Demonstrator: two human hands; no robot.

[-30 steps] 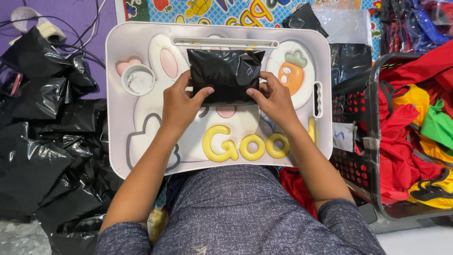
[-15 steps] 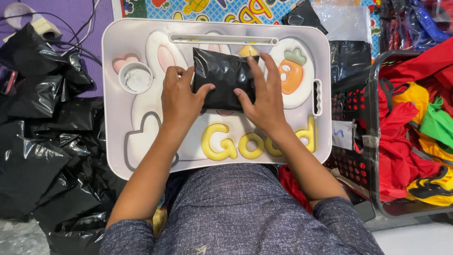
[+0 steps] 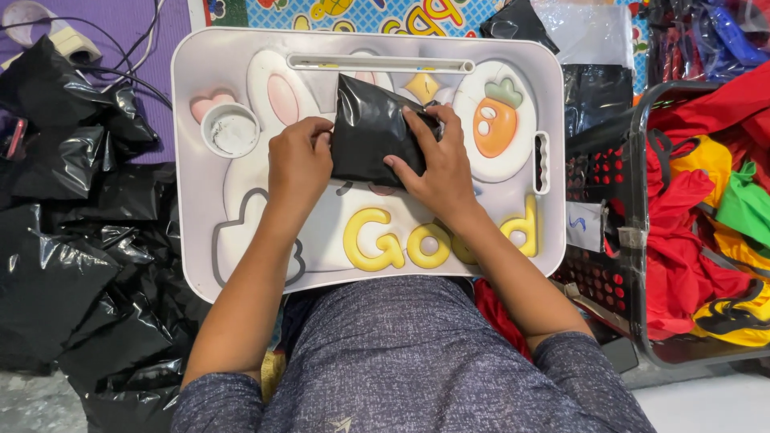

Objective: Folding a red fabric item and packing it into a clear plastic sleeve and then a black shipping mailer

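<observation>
Fingers of the left hand curl against the left edge of a black pouch, while the right hand lies flat across its right side, fingers narrow and pressed onto the glossy plastic. Both hands hold the pouch down at centre frame, on a white lap tray decorated with a rabbit outline, a carrot at right and raised yellow letters below the hands. A round cup recess sits in the tray's upper left, just beside a pink heart; a long slot runs along the tray's top edge. Crumpled black bags fill the left of the frame, some on a purple mat with cables at upper left. At right, a dark basket holds red, yellow and green cloth. A colourful play mat shows along the top edge. The person's grey sleeves fill the bottom.
</observation>
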